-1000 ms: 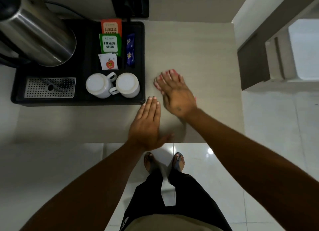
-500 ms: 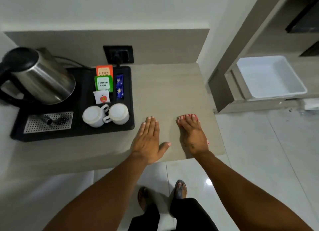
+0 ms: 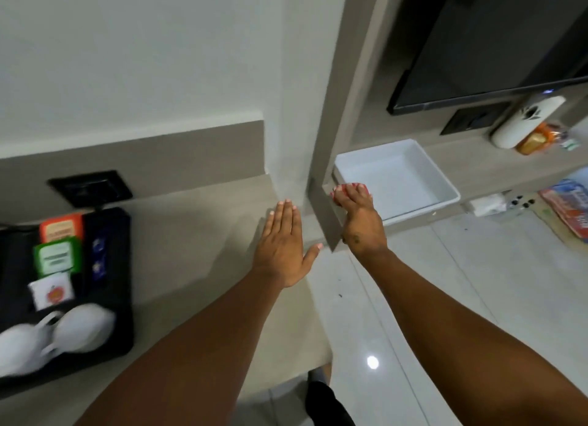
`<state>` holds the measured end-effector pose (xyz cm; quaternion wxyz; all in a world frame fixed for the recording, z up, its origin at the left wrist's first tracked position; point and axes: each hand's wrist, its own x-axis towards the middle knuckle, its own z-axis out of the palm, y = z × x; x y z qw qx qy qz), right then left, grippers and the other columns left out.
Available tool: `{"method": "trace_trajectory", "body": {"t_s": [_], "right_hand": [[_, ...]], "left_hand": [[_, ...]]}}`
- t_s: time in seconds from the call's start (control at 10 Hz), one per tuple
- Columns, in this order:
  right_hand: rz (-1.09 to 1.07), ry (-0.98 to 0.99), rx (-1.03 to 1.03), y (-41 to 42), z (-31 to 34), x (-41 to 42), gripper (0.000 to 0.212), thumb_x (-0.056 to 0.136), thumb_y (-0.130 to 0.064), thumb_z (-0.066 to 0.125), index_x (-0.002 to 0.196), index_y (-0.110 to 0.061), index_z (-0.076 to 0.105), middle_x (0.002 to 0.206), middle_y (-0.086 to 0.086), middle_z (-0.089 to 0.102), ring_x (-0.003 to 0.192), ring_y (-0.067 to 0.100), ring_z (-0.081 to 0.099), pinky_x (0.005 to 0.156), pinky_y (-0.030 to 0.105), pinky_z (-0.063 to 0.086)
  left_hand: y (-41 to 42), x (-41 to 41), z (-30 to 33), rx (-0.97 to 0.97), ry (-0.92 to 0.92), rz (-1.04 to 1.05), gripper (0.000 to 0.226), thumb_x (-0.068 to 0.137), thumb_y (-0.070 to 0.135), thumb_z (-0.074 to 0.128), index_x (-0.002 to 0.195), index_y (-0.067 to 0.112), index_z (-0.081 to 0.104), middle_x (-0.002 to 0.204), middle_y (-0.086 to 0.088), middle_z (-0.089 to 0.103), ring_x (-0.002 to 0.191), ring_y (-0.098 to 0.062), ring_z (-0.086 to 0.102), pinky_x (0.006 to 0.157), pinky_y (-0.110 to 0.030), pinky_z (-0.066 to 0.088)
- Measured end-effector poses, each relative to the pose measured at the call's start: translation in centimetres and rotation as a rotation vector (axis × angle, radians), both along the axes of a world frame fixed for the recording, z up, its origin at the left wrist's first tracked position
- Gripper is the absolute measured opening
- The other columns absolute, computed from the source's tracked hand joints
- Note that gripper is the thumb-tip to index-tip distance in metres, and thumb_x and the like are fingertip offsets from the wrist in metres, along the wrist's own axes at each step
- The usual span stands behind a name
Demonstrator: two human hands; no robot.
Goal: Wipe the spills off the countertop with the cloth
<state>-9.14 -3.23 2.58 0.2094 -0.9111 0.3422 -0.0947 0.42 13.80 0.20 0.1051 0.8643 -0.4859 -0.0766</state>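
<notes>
cloth (image 3: pixel 350 188) under right hand (image 3: pixel 361 222) — now past the countertop (image 3: pixel 197 235) edge.

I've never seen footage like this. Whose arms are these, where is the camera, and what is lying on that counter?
No machine here: a person wears a wide-angle camera on the head, looking down at their own arms. The left hand is flat and open above the beige countertop. The right hand reaches past the counter's end towards a white tub; something pinkish-red shows under its fingers, possibly the cloth, but I cannot tell. At the left, a black tray holds two white cups and tea sachets. I see no clear spill.
</notes>
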Motion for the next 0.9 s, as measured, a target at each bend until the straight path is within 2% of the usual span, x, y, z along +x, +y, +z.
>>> {"method": "trace_trajectory", "body": {"t_s": [0.1, 0.2, 0.3, 0.4, 0.5, 0.6, 0.7, 0.8, 0.9], "right_hand": [[0.025, 0.022, -0.031, -6.3, 0.0, 0.8, 0.07, 0.076, 0.009, 0.068, 0.141, -0.013, 0.052, 0.15, 0.01, 0.041, 0.143, 0.025, 0.026, 0.11, 0.017, 0.016], [0.0, 0.093, 0.047, -11.7, -2.2, 1.9, 0.062, 0.093, -0.04, 0.045, 0.15, -0.016, 0.039, 0.157, 0.005, 0.031, 0.147, 0.025, 0.021, 0.114, 0.025, 0.008], [0.002, 0.175, 0.129, -14.2, -3.7, 3.2, 0.076, 0.088, -0.05, 0.05, 0.153, -0.016, 0.03, 0.16, 0.001, 0.024, 0.148, 0.023, 0.018, 0.113, 0.026, 0.001], [0.042, 0.244, 0.162, -15.2, -5.1, 4.5, 0.097, 0.067, -0.072, 0.052, 0.146, -0.017, 0.038, 0.148, 0.002, 0.035, 0.138, 0.023, 0.031, 0.121, 0.035, 0.017], [0.072, 0.257, 0.19, -15.4, -6.1, 5.1, 0.078, 0.075, -0.06, 0.057, 0.136, -0.012, 0.051, 0.139, 0.013, 0.046, 0.131, 0.029, 0.04, 0.117, 0.04, 0.027], [0.172, 0.225, 0.047, -15.1, -7.8, 4.8, 0.045, 0.092, -0.008, 0.054, 0.137, -0.011, 0.054, 0.144, 0.015, 0.047, 0.138, 0.034, 0.036, 0.118, 0.045, 0.025], [0.095, 0.181, 0.065, -13.9, -6.8, 5.0, 0.028, 0.096, -0.02, 0.047, 0.121, -0.021, 0.057, 0.126, 0.005, 0.051, 0.122, 0.026, 0.045, 0.11, 0.04, 0.038], [0.046, 0.165, 0.083, -13.1, -4.8, 5.2, 0.038, 0.097, -0.03, 0.046, 0.132, -0.018, 0.05, 0.136, 0.01, 0.05, 0.126, 0.028, 0.045, 0.111, 0.039, 0.037], [0.017, 0.16, -0.049, -11.2, -2.5, 5.1, 0.052, 0.101, -0.029, 0.052, 0.15, -0.022, 0.035, 0.158, 0.006, 0.035, 0.145, 0.028, 0.031, 0.118, 0.041, 0.027]], "left_hand": [[-6.9, 0.1, -0.5, 0.004, 0.018, -0.019, 0.096, 0.097, 0.07, 0.017, 0.162, 0.001, 0.0, 0.173, -0.02, -0.002, 0.16, -0.033, -0.005, 0.13, -0.045, -0.002], [-12.7, 0.4, -1.5, 0.008, 0.025, -0.015, 0.089, 0.103, 0.063, 0.027, 0.162, 0.001, 0.003, 0.173, -0.02, 0.0, 0.16, -0.033, -0.003, 0.13, -0.044, -0.001], [-16.2, 0.6, -2.9, 0.002, 0.017, 0.025, 0.084, 0.104, 0.057, 0.026, 0.161, -0.002, 0.009, 0.172, -0.023, 0.008, 0.16, -0.035, 0.005, 0.131, -0.045, 0.005], [-17.4, 0.8, -3.8, 0.034, 0.07, 0.071, 0.087, 0.099, 0.057, 0.01, 0.16, -0.004, 0.012, 0.171, -0.024, 0.012, 0.16, -0.036, 0.009, 0.131, -0.046, 0.007], [-17.7, 0.8, -4.6, 0.059, 0.082, 0.069, 0.079, 0.106, 0.053, 0.023, 0.162, -0.001, 0.006, 0.172, -0.022, 0.006, 0.16, -0.034, 0.003, 0.131, -0.045, 0.004], [-17.2, 1.1, -4.8, 0.083, 0.103, 0.071, 0.087, 0.101, 0.062, 0.011, 0.162, 0.001, 0.003, 0.173, -0.02, 0.002, 0.161, -0.032, -0.001, 0.131, -0.044, 0.001], [-16.3, 1.6, -4.7, 0.088, 0.124, 0.061, 0.086, 0.1, 0.061, 0.012, 0.162, 0.003, 0.0, 0.173, -0.018, -0.002, 0.16, -0.031, -0.005, 0.13, -0.044, -0.003], [-14.7, 2.3, -3.7, 0.039, 0.108, 0.049, 0.081, 0.105, 0.055, 0.021, 0.162, 0.001, 0.001, 0.173, -0.019, -0.003, 0.16, -0.031, -0.006, 0.13, -0.045, -0.003], [-11.7, 3.0, -2.0, -0.042, 0.025, 0.041, 0.083, 0.102, 0.056, 0.016, 0.162, -0.001, 0.009, 0.172, -0.022, 0.006, 0.16, -0.034, 0.002, 0.13, -0.048, 0.002]]}}
